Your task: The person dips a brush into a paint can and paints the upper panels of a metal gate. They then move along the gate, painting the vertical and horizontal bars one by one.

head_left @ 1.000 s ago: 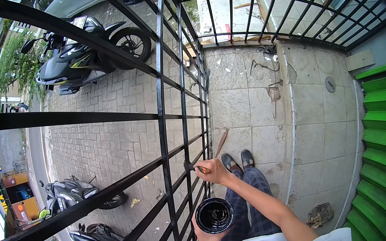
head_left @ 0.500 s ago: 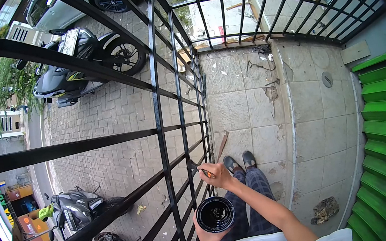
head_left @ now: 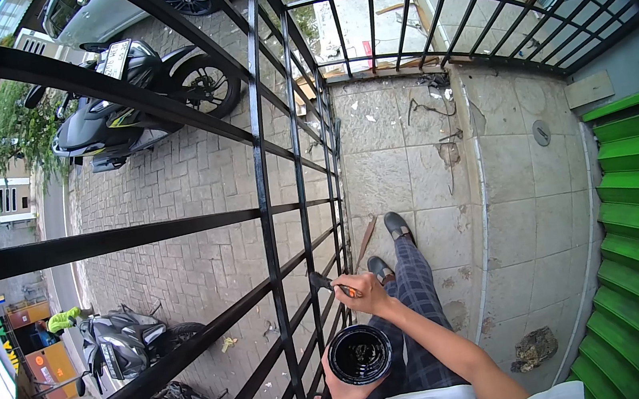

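Note:
My right hand (head_left: 364, 294) is closed round the handle of a paintbrush (head_left: 332, 282), whose dark bristles lie at a bar of the black metal fence (head_left: 260, 167). Below it, my left hand (head_left: 345, 394) holds an open can (head_left: 359, 354) of glossy black paint from the side, upright near my waist. The can sits close to the fence bars, to the right of them.
Black bars cross the far end too. On the tiled floor (head_left: 376, 172) lie a brown strip (head_left: 367, 237), wires and a rough lump (head_left: 534, 349). Green folded shutters (head_left: 637, 218) stand right. Motorcycles (head_left: 114, 113), a car and a person in bright yellow-green (head_left: 63, 319) are beyond the fence.
One foot has stepped forward. The brush has left the bar where it was a second ago and is a little lower and to the right. My left hand and the can have shifted slightly right.

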Available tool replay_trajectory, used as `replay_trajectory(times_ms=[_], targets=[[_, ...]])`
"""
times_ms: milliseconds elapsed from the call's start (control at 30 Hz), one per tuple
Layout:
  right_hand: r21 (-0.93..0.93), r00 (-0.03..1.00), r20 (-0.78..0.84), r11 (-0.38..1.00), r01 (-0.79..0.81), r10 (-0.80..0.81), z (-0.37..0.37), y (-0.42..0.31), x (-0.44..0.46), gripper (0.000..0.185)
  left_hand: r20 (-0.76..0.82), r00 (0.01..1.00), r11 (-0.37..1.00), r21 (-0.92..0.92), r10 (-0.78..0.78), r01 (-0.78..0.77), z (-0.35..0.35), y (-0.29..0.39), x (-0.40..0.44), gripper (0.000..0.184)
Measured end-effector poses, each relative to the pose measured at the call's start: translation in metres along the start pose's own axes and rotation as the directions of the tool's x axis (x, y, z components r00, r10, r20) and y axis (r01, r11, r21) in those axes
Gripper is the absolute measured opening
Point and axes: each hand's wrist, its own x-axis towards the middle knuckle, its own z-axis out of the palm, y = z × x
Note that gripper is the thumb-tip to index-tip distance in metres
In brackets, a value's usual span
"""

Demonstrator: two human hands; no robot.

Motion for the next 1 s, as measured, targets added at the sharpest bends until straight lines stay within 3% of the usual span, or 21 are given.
replay_trajectory(times_ms=[67, 167, 300, 433, 533, 567, 667, 800, 833, 933, 1000], targets=[[0.000, 0.993, 0.120, 1.000, 0.000, 0.000, 0.001, 0.006, 0.000, 0.010, -0.005, 0.999, 0.998, 0.049, -0.044, 0.044, 0.000, 0.009, 0.000, 0.103], [0.035, 0.994, -0.104, 0.998, -0.042, 0.046, -0.005, -0.005, 0.027, 0.010, -0.014, 0.999, 0.995, 0.088, -0.052, 0.053, -0.001, 0.002, 0.001, 0.104], [-0.091, 0.999, 0.034, 0.995, 0.045, -0.042, -0.011, 0.009, 0.055, 0.013, -0.027, 0.999, 1.000, 0.011, -0.020, 0.020, 0.004, -0.009, 0.002, 0.104], [0.008, 0.986, -0.162, 1.000, -0.026, 0.027, -0.020, 0.008, 0.087, 0.011, -0.029, 0.999, 0.999, 0.028, -0.046, 0.047, 0.009, 0.000, 0.006, 0.103], [-0.075, 0.994, 0.113, 0.997, 0.016, -0.007, -0.024, 0.011, 0.091, 0.010, -0.024, 0.998, 0.997, -0.033, -0.064, 0.063, 0.014, 0.005, 0.013, 0.101], [-0.105, 0.996, 0.093, 0.994, -0.007, 0.017, -0.024, 0.012, 0.092, 0.009, -0.019, 0.998, 0.998, -0.045, -0.054, 0.053, 0.015, 0.004, 0.015, 0.102], [-0.022, 0.978, -0.208, 1.000, 0.021, -0.025, -0.020, 0.003, 0.103, 0.011, -0.020, 0.999, 0.998, -0.041, -0.039, 0.038, 0.018, 0.007, 0.019, 0.102], [-0.058, 0.994, 0.083, 0.995, 0.078, -0.073, -0.026, 0.011, 0.103, 0.009, -0.013, 0.998, 0.996, -0.067, -0.057, 0.056, 0.022, 0.017, 0.026, 0.103], [-0.073, 0.999, 0.046, 0.997, 0.024, -0.021, -0.027, 0.013, 0.104, 0.009, -0.019, 0.999, 0.998, -0.046, -0.049, 0.048, 0.022, 0.017, 0.027, 0.102], [-0.075, 0.989, -0.113, 0.993, 0.090, -0.098, -0.023, 0.016, 0.104, 0.009, -0.036, 0.999, 0.999, -0.010, -0.034, 0.034, 0.023, 0.016, 0.030, 0.102], [-0.072, 0.992, -0.089, 0.994, 0.087, -0.093, -0.025, 0.017, 0.106, 0.009, -0.027, 0.999, 0.999, -0.026, -0.035, 0.035, 0.024, 0.019, 0.033, 0.101]])
